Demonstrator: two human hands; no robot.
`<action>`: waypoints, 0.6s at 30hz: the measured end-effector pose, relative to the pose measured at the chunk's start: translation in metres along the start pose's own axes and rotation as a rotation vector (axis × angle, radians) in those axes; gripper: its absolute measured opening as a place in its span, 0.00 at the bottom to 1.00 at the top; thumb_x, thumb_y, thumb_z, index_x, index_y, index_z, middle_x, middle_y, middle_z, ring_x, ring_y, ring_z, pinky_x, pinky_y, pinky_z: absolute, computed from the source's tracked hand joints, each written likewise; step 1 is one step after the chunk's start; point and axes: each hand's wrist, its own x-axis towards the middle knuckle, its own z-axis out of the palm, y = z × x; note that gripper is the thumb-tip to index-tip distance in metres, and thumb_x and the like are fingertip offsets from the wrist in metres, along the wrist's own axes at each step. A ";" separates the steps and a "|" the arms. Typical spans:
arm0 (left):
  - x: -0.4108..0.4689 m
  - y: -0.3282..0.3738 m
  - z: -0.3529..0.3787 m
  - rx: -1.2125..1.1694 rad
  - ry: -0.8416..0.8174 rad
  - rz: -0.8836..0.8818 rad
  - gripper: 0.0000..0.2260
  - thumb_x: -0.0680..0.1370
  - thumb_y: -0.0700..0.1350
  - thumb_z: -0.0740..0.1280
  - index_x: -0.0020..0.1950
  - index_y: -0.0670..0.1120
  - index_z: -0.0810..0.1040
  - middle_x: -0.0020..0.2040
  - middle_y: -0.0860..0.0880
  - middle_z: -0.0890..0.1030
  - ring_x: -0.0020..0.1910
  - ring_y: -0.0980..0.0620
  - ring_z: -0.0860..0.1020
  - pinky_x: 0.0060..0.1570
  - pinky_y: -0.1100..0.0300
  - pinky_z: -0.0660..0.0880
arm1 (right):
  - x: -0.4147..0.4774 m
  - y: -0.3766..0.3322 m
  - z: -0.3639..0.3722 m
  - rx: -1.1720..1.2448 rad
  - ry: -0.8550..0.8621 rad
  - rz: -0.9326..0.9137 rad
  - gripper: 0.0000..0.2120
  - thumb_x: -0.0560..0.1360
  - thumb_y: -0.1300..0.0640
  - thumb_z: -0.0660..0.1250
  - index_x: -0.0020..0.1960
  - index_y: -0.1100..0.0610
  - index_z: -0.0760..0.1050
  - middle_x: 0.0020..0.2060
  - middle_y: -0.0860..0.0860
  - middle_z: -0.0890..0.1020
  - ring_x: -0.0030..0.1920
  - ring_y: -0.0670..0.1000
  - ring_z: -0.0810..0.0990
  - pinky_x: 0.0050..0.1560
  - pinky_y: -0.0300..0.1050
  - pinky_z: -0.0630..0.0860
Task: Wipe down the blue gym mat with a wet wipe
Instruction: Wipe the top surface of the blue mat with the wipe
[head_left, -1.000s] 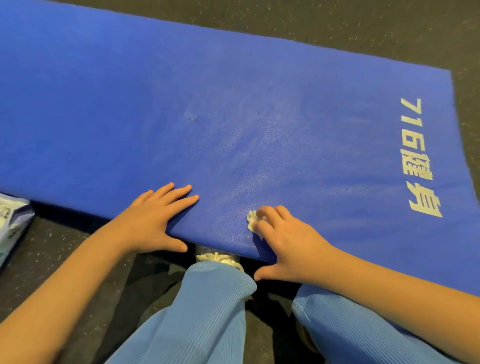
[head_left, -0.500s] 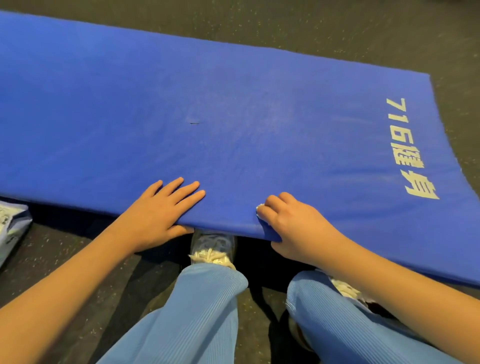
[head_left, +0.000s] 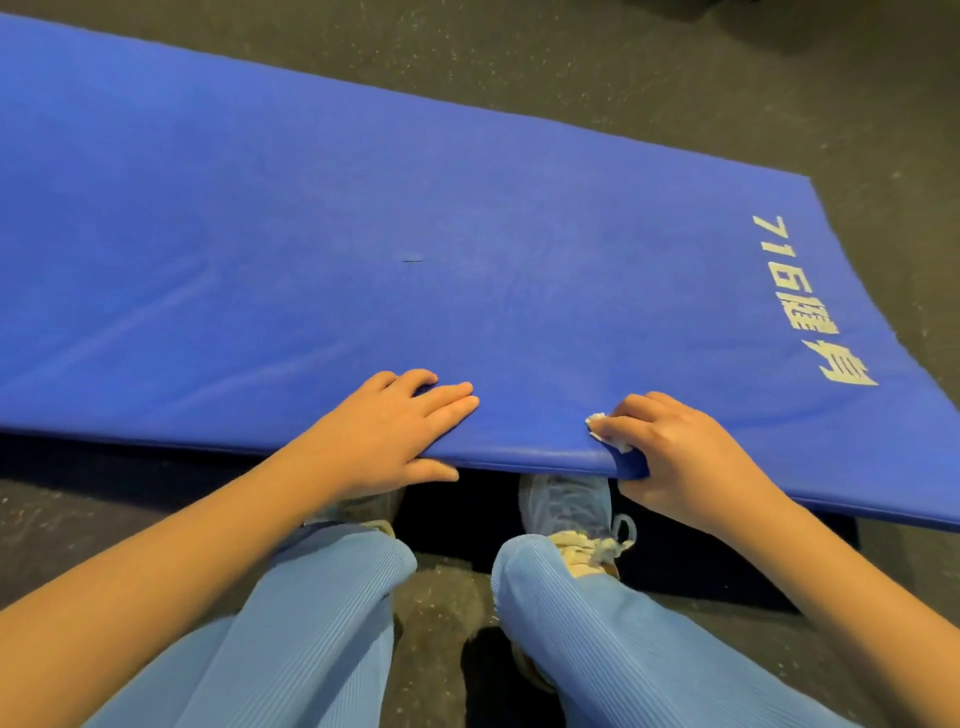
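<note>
Blue, smooth and slightly shiny material covered the gym mat (head_left: 363, 234), a long padded rectangle that was laid on a dark speckled floor (head_left: 675, 78). Its near edge was held raised above the floor, over a grey shoe (head_left: 566, 504) and light blue ribbed trousers (head_left: 322, 623). This edge was gripped by the left hand (head_left: 384, 436), with the fingers laid nearly flat on top and the thumb tucked beneath. Near it, to the right, the same edge was clamped by the right hand (head_left: 680, 457), fingers curled on top and thumb under. A crumpled white wet wipe (head_left: 605, 434) was pressed under those fingers against the mat. Pale lettering (head_left: 810, 306) was printed near the right end: "716", followed by Chinese characters.
</note>
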 end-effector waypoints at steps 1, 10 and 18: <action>0.005 0.005 0.000 -0.005 0.006 0.003 0.32 0.75 0.66 0.51 0.67 0.46 0.75 0.67 0.51 0.76 0.56 0.43 0.79 0.45 0.50 0.79 | -0.005 0.003 -0.001 0.003 0.000 0.021 0.22 0.54 0.67 0.76 0.47 0.56 0.80 0.37 0.50 0.78 0.35 0.57 0.76 0.25 0.50 0.74; 0.016 0.030 0.013 -0.109 0.061 -0.019 0.24 0.77 0.61 0.53 0.60 0.51 0.80 0.61 0.54 0.80 0.50 0.46 0.79 0.40 0.51 0.76 | -0.041 0.001 0.025 0.177 -0.235 0.178 0.20 0.69 0.62 0.64 0.60 0.52 0.71 0.56 0.46 0.71 0.54 0.52 0.70 0.48 0.47 0.74; 0.013 -0.001 0.034 -0.233 -0.053 -0.299 0.37 0.75 0.69 0.36 0.77 0.55 0.61 0.77 0.55 0.60 0.76 0.50 0.58 0.72 0.49 0.53 | -0.001 -0.003 0.050 0.343 0.128 0.473 0.04 0.73 0.61 0.70 0.46 0.60 0.83 0.42 0.53 0.78 0.40 0.55 0.77 0.37 0.40 0.67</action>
